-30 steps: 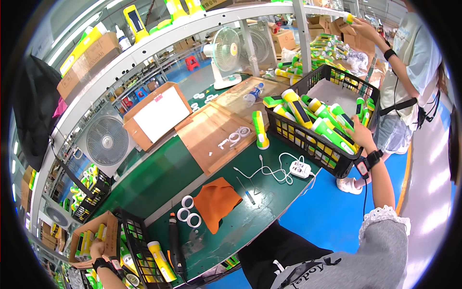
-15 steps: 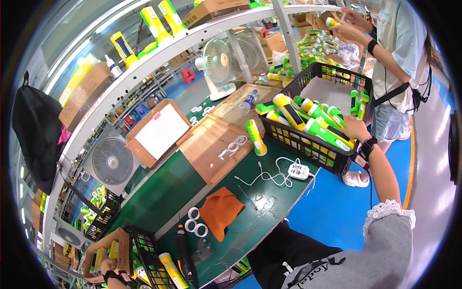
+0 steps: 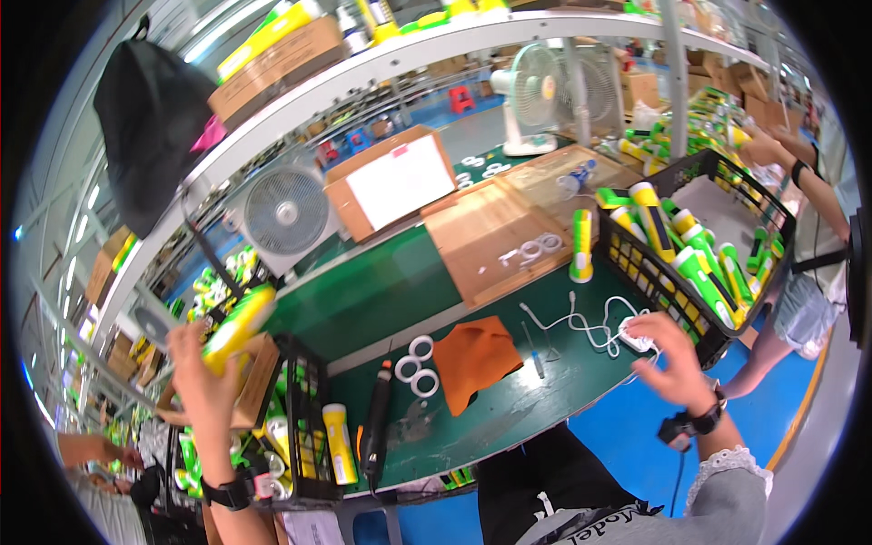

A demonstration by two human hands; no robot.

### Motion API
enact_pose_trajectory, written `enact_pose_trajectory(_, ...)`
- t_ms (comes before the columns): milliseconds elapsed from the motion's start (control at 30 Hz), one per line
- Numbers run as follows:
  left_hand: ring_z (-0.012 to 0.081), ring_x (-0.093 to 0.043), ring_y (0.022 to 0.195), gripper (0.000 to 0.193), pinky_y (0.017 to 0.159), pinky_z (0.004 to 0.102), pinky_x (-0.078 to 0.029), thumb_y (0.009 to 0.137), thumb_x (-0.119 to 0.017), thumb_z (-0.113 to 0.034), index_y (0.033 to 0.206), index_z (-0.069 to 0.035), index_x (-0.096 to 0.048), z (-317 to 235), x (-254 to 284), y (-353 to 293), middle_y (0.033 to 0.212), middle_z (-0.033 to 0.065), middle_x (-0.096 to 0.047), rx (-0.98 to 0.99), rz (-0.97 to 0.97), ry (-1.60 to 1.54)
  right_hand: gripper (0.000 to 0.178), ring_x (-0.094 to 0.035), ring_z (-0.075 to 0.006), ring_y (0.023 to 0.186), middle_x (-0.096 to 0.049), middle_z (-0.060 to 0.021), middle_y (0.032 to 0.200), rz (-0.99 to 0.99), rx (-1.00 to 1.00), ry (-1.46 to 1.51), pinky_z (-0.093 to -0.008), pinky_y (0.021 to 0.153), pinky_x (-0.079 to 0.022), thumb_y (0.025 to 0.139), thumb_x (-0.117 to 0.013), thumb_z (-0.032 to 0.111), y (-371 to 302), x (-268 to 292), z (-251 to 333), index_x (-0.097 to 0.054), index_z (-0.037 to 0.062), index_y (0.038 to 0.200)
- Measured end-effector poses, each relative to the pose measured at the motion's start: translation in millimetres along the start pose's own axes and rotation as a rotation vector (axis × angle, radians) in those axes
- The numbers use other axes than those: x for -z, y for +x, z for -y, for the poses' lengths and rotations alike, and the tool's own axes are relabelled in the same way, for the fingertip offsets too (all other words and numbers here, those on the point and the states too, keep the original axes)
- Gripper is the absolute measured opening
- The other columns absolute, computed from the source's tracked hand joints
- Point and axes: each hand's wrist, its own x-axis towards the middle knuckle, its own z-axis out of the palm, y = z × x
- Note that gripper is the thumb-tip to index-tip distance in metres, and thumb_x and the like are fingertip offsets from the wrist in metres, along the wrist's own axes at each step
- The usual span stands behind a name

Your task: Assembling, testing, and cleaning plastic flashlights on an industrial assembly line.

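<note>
My left hand (image 3: 204, 377) is raised over the crate at the left, closed round a yellow and green flashlight (image 3: 243, 329), which is smeared by motion. Below it are a small cardboard box (image 3: 259, 386) and a black plastic crate (image 3: 320, 400) with more flashlights inside. My right hand (image 3: 674, 363) hovers at the table's right edge, fingers apart and nothing in them, beside a white USB charger (image 3: 636, 338) with a cable. Past that hand, a second black crate (image 3: 772, 195) holds several flashlights. One flashlight (image 3: 581, 245) stands upright beside this crate, on the green table (image 3: 545, 395).
An orange cloth (image 3: 477, 359), white rings (image 3: 424, 382) and a black electric screwdriver (image 3: 377, 427) lie on the table. Close to the left crate stands a yellow flashlight (image 3: 340, 445). A wooden board (image 3: 481, 241) lies farther back, under a metal shelf (image 3: 436, 50). Another person's arm (image 3: 799, 168) reaches in at the right.
My left hand has risen from the cardboard box with a flashlight. My right hand has left the right crate and come back over the table edge. The view has swung left.
</note>
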Motion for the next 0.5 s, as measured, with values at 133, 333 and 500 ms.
enact_pose_trajectory(133,0.0235,-0.054,0.089,0.054,0.076,0.0316,-0.046,0.052,-0.076,-0.003,0.102,-0.007,-0.055,-115.2,0.8,17.2,0.097,0.0088,-0.054,-0.277,0.585,-0.715,0.082,-0.031,-0.0368,0.124,-0.031,-0.0181,0.136,0.030,0.283,-0.044,-0.0492,0.101,-0.024,0.060,-0.077,0.035,44.0,-96.5,13.0,-0.039,0.0118,0.129)
enact_pose_trajectory(333,0.0237,-0.057,0.090,0.061,0.075,0.0328,-0.048,0.057,-0.074,-0.006,0.113,-0.009,-0.048,-174.1,-114.5,-16.8,0.105,0.0127,-0.051,-0.086,0.690,-1.167,0.068,-0.049,-0.0281,0.108,-0.032,-0.0190,0.134,0.381,-0.063,0.674,-0.0365,0.078,-0.047,0.076,-0.066,0.019,45.8,-205.2,-14.4,-0.031,0.0083,0.132)
enact_pose_trajectory(500,0.0228,-0.049,0.107,0.076,0.085,0.0327,-0.045,0.077,-0.065,-0.011,0.135,-0.003,-0.017,-240.2,-214.3,-126.7,0.126,0.0144,-0.039,0.998,0.404,-1.696,0.066,-0.048,-0.0218,0.108,-0.031,-0.0152,0.135,0.101,-0.291,0.918,-0.0330,0.082,-0.047,0.083,-0.053,0.007,22.4,-247.8,-27.7,-0.016,0.0062,0.138)
